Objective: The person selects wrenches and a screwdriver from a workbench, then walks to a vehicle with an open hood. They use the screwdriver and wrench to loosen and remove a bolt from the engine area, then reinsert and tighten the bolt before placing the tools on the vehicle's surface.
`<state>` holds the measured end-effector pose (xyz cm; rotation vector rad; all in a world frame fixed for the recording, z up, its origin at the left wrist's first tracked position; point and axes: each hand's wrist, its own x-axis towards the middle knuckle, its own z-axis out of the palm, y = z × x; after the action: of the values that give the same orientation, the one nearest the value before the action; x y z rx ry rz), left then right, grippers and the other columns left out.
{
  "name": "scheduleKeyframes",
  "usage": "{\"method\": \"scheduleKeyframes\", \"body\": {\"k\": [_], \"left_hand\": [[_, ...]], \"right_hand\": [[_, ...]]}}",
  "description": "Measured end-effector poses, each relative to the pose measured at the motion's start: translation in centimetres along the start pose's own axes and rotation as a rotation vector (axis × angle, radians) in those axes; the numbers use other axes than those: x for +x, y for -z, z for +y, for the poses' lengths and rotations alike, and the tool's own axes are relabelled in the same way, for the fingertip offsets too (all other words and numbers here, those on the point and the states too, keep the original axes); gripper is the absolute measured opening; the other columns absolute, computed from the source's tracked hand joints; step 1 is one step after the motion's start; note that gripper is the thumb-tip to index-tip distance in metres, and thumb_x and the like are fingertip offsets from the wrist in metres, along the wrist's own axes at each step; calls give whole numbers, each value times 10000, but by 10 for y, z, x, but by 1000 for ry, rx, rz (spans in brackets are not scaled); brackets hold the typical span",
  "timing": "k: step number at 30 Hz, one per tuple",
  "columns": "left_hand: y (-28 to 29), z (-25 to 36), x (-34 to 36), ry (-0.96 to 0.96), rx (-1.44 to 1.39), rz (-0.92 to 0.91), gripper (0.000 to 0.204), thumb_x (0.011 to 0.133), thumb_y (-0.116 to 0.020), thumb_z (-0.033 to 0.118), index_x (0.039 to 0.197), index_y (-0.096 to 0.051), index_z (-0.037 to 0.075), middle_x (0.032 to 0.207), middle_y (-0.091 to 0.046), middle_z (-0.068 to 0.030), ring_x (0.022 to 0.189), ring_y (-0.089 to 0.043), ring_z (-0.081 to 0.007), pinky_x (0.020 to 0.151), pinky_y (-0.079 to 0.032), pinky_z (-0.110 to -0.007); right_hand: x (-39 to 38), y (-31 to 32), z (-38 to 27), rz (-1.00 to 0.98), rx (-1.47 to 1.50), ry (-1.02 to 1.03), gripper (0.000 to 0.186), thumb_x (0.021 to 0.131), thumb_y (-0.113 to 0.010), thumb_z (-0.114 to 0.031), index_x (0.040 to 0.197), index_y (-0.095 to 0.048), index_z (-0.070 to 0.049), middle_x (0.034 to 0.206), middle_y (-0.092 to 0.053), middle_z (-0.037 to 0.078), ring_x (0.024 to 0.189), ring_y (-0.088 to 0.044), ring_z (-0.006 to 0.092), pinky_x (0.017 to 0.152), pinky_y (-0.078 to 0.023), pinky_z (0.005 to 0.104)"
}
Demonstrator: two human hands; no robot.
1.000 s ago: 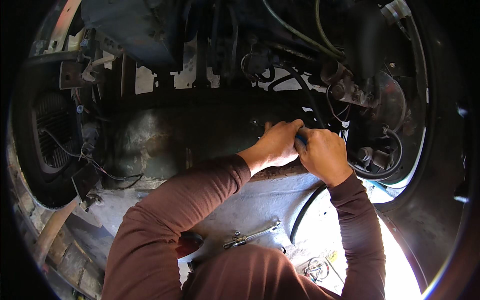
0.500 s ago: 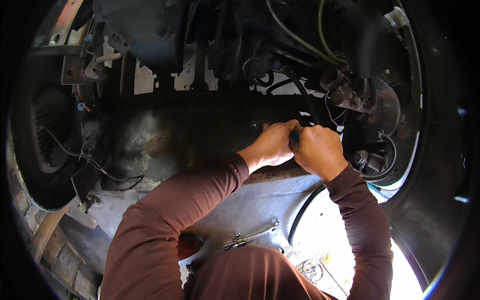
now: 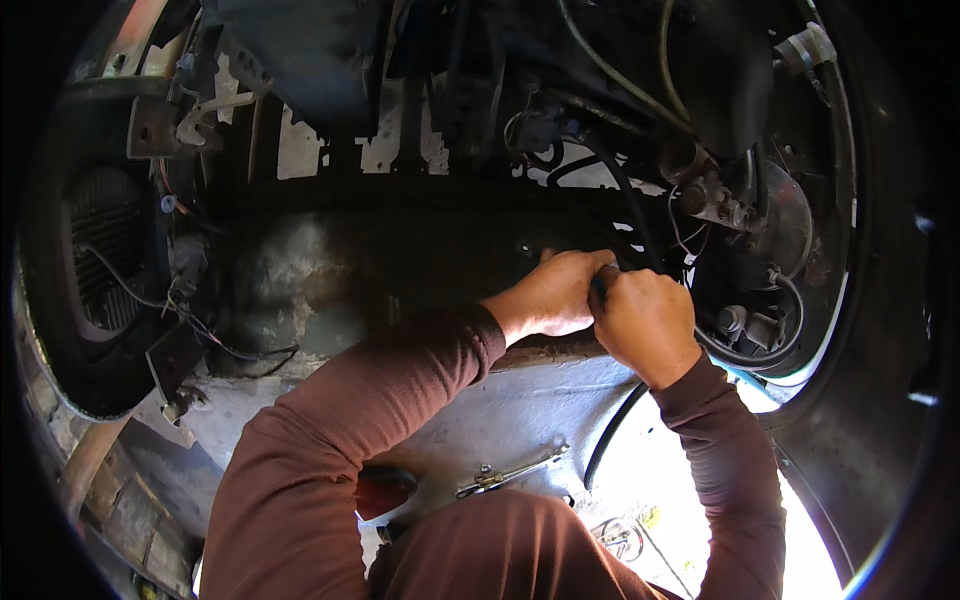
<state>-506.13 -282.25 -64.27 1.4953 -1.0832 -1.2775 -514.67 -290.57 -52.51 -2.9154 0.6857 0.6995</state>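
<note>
Both hands meet low in front of a dark, scuffed metal panel [image 3: 400, 245]. My right hand [image 3: 645, 318] is closed in a fist around a dark blue, handle-like piece [image 3: 599, 288]; only its rounded end shows, so its kind is unclear. Against that piece and the right knuckles presses my left hand [image 3: 557, 293], its fingers curled and mostly out of sight behind it. A thick black hose [image 3: 632, 200] comes down from above and passes just behind the right hand. Whether it joins the held piece is hidden.
A ratchet-like metal tool [image 3: 513, 473] lies on the grey metal surface [image 3: 460, 415] near my knee. Loose wires [image 3: 200, 325] hang at the left. Cylindrical fittings [image 3: 712, 205] and a curved black hose [image 3: 795, 320] are at the right, beside a dark curved frame [image 3: 860, 350].
The whole view has shifted slightly, so surroundings sit a little farther right. My hands stay together on the same piece, the right fist tilted slightly lower.
</note>
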Motion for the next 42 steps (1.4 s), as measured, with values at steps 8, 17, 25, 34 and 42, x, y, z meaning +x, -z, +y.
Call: {"method": "scheduleKeyframes", "body": {"k": [8,17,25,34,42], "left_hand": [[2,0,1,-14,-71,41,206,872,-665,67,1077,-653,50,1034,-739,-230,1069,-695,-425,924,-519,-484],[1,-2,1,-30,-65,56,201,873,-678,72,1072,-667,48,1042,-741,-227,1070,-701,-423,910,-532,-460],[17,8,13,-10,-14,116,400,843,-654,-4,1234,-590,43,1082,-725,-259,1083,-706,-432,882,-543,-461],[71,-2,34,-10,-673,279,325,957,-644,106,1251,-643,-33,989,-661,-41,933,-596,-116,842,-481,-290],[85,-38,21,36,-954,378,443,829,-762,28,1241,-607,-13,1059,-692,-69,932,-661,-162,815,-520,-300]], "right_hand": [[10,1,3,-7,0,33,136,820,-672,-163,834,-745,-49,670,-706,177,627,-733,380,588,-600,473],[10,4,1,-30,9,29,167,856,-676,-207,842,-747,-56,671,-701,194,635,-729,387,588,-590,483],[20,25,2,75,149,-123,216,862,-712,-238,919,-778,-40,809,-743,229,773,-753,418,725,-614,484],[118,-11,11,444,1346,41,313,898,-792,-258,962,-707,37,809,-716,73,727,-620,126,661,-508,324],[165,-24,-31,171,1532,334,389,885,-810,-288,1061,-715,45,911,-749,157,867,-711,228,812,-557,344]]}}
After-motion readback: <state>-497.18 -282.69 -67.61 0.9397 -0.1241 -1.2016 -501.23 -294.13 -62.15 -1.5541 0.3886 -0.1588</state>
